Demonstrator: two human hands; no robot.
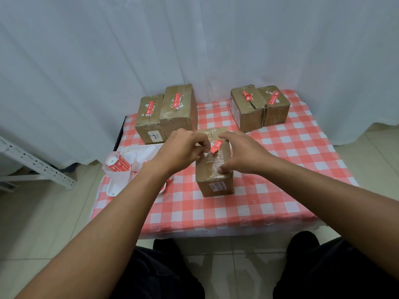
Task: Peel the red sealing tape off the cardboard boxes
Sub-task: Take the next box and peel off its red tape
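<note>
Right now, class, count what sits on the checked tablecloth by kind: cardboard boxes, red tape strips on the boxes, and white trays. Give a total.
Cardboard boxes: 5, namely front box, back-left pair, back-right pair
Red tape strips on boxes: 5, one each
White trays: 1
Total: 11

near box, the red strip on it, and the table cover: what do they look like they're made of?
Near box: brown corrugated cardboard, matte, with creased edges; glossy clear tape runs over its top. Red strip: thin printed adhesive label, probably paper or film; one end curls up at the left hand. Table cover: red-white check sheet, thin, wrinkled and faintly shiny, likely disposable plastic.
</note>
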